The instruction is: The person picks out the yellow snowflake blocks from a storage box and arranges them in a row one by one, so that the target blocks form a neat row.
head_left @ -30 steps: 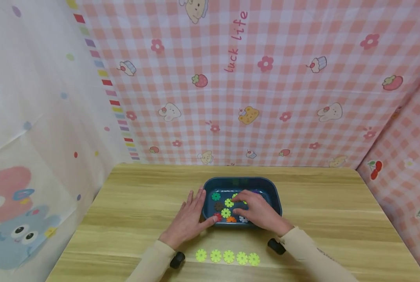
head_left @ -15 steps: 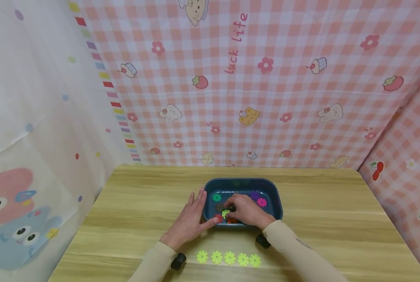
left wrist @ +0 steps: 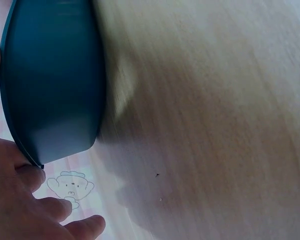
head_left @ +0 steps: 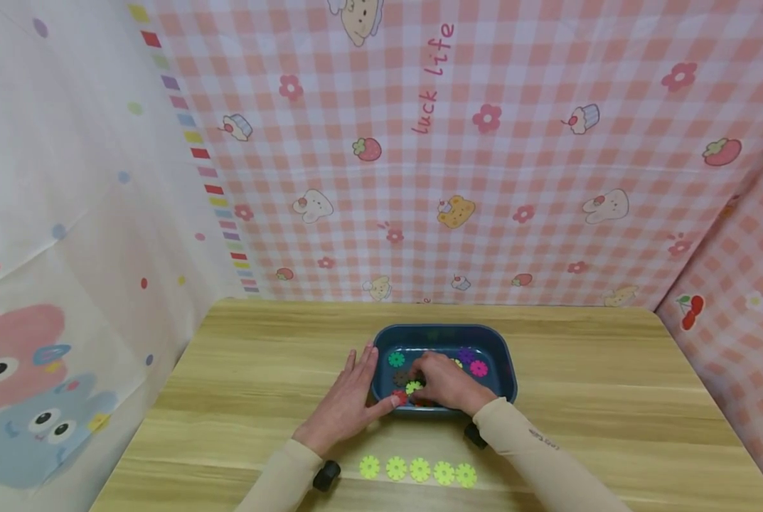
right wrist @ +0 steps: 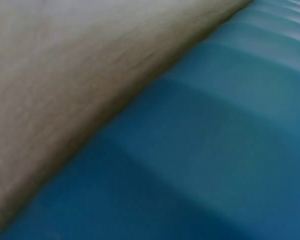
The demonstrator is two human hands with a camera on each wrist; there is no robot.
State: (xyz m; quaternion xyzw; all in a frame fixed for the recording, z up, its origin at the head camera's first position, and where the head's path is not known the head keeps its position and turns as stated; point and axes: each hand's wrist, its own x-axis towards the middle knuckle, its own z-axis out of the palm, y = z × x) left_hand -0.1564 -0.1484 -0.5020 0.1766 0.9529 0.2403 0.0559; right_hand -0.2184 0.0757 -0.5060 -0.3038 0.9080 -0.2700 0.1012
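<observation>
A dark blue tray (head_left: 445,331) stands on the table with small notched plastic discs inside. My left hand (head_left: 341,409) rests at its left end, fingers fairly straight along the outer wall and thumb at the front rim. The left wrist view shows these fingers (left wrist: 52,207) by the tray's corner. My right hand (head_left: 444,382) reaches into the tray, fingers bent down around a yellow-green notched disc (head_left: 413,387). Its fingertips are partly hidden, so whether they pinch the disc is unclear. The right wrist view shows only skin and a blurred blue surface.
Several yellow-green discs (head_left: 419,469) lie in a row on the table in front of the tray. Inside the tray are a green disc (head_left: 397,360), a brown disc (head_left: 399,378), a red disc (head_left: 399,397), a pink disc (head_left: 478,368) and a purple disc (head_left: 466,355).
My right hand has moved left within the tray and its fingers have bent down over the discs, uncovering the pink and purple ones. My left hand stays at the tray's left end.
</observation>
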